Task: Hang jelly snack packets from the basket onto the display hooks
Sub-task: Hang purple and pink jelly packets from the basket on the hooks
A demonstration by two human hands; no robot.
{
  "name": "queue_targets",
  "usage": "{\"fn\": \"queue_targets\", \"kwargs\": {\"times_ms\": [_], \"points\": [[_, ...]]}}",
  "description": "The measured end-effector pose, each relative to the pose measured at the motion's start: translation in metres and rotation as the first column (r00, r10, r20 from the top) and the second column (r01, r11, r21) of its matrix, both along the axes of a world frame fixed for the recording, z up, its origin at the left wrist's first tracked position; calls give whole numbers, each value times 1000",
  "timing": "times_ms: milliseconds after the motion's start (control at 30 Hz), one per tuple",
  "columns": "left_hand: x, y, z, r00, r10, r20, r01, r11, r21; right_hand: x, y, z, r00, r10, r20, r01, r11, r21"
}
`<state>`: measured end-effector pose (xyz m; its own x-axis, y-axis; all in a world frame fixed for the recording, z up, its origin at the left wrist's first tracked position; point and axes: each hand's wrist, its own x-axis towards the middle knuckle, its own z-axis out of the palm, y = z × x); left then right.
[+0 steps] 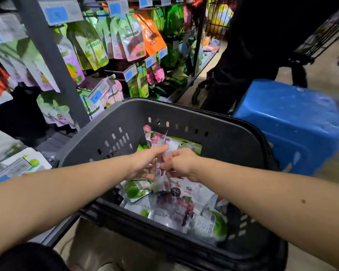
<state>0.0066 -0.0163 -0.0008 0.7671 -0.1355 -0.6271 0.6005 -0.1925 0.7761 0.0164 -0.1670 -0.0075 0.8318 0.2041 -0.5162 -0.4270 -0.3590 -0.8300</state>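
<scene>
Our left hand [145, 163]: it reaches over the near rim into the basket, fingers curled round a thin bunch of pink-and-purple packets [158, 139], with the thumb on top.
Our right hand [181, 163]: it meets the left just beside it; thumb and fingertips pinch the same bunch at its middle, and the other fingers are folded in.
Held packets: they stand nearly edge-on between both hands, the upper end rising above the left thumb and the lower end hanging down towards the heap. We cannot tell how many there are.
Basket [204, 112]: dark grey plastic with slotted walls, it sits right in front of us below the rack.
Loose packets in the basket: a green one [135, 189] lies under our left wrist. Purple grape ones [176, 208] lie in the middle, overlapping one another, and more green ones lie at the right.
Display hooks [114, 72]: they are on the rack to our left, beyond the basket. Green, pink and orange hanging packets [129, 36] fill them in rows behind blue price tags [56, 15].
Blue crate [292, 124]: it stands on the floor, touching the basket's right side.
Another person [252, 45]: dressed in black, they stand behind the crate.
</scene>
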Motion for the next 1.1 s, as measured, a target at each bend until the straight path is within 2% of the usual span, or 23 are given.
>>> {"fn": "queue_targets", "kwargs": {"times_ms": [100,233,267,300,333,367,400,433,500,633,733,833,900,967,1100], "points": [[-3,-2,1,1000,-22,23,22,1000,-11,-8,2,7,999,52,-13,-52,998,31],[-1,-2,1,985,40,165,-76,973,217,-5,-8,10,996,78,-34,-75,994,86],[-1,-1,1,985,15,174,-59,967,248,-4,-11,8,994,113,-8,-113,994,-1],[0,1,2,986,-7,169,-41,960,278,-2,-17,2,981,187,58,-174,967,-186],[0,4,1,988,-22,155,-28,950,311,0,-24,-5,943,319,97,-251,871,-423],[0,7,0,990,-42,136,-6,943,334,1,-30,-12,896,438,71,-308,728,-612],[0,8,0,990,-56,127,10,940,341,-1,-35,-19,857,516,14,-341,586,-735],[1,10,-2,991,-61,122,16,939,343,-3,-40,-24,834,549,-47,-369,494,-787],[3,12,-6,991,-70,116,24,934,356,-3,-45,-31,831,549,-94,-387,448,-806],[5,14,-7,989,-90,119,40,927,372,5,-46,-32,845,525,-101,-392,481,-784],[10,16,-11,989,-51,138,1,940,343,16,-46,-27,882,464,-81,-386,613,-689],[14,21,-16,986,15,168,-72,938,339,20,-45,-20,946,305,-111,-322,836,-445],[16,24,-19,970,88,225,-158,936,314,21,-46,-14,956,208,-208,-254,940,-227],[17,26,-20,952,129,277,-216,926,310,24,-49,-5,947,174,-269,-211,971,-115],[16,22,-15,942,58,330,-172,929,328,32,-54,17,960,36,-277,-20,998,62]]}}
